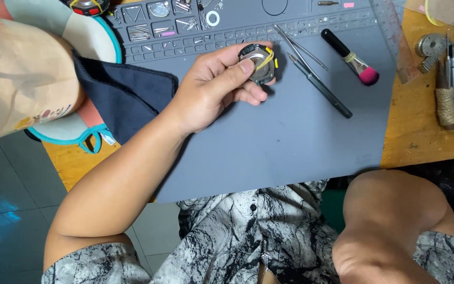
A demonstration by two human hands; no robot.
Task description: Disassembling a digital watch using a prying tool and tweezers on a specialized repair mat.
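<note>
My left hand (214, 87) pinched a small round watch module (258, 63), dark-rimmed with silvery centre and yellow band, fingers closed around it above the grey mat (290, 142); my right hand's grip couldn't be told.

Bright, even light, soft shadows, sharp centre; near edges look perhaps slightly blurred.

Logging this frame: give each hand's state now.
Left hand: closed on a small round metal watch case with yellow strip.
Right hand: out of view.
</note>
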